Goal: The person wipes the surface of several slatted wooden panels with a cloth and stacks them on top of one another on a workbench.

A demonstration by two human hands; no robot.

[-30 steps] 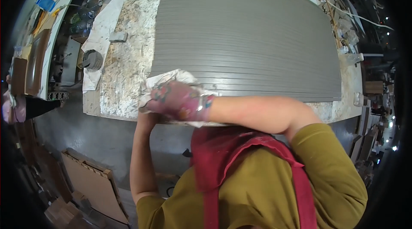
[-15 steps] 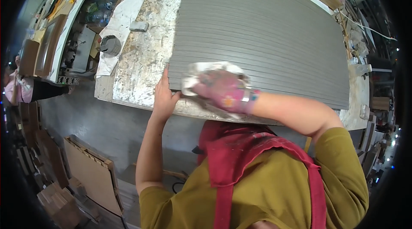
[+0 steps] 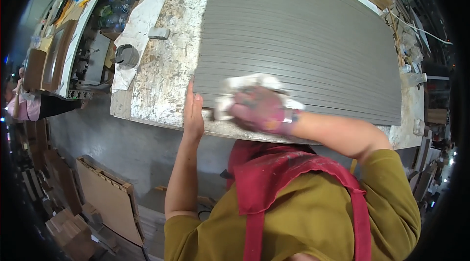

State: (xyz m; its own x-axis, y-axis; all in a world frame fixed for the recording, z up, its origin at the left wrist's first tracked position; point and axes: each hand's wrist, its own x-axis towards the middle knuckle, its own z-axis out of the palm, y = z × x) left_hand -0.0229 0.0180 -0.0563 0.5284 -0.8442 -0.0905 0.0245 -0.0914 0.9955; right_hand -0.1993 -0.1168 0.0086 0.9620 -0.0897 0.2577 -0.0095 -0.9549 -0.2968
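Head view: from where I stand, wiping looks unfinished, though which grey strips [image 3: 298, 36] on the desk [image 3: 161, 85] are done I cannot tell; the gloved right hand [image 3: 260, 109] has fingers clamped on a white cloth [image 3: 252, 81] near their front edge, the left hand's [image 3: 194, 116] fingers straight, unclenched, beside their left ends

A stained workbench [image 3: 159, 77] stands on grey floor [image 3: 115, 136], small lights [image 3: 451, 161] glowing far right.
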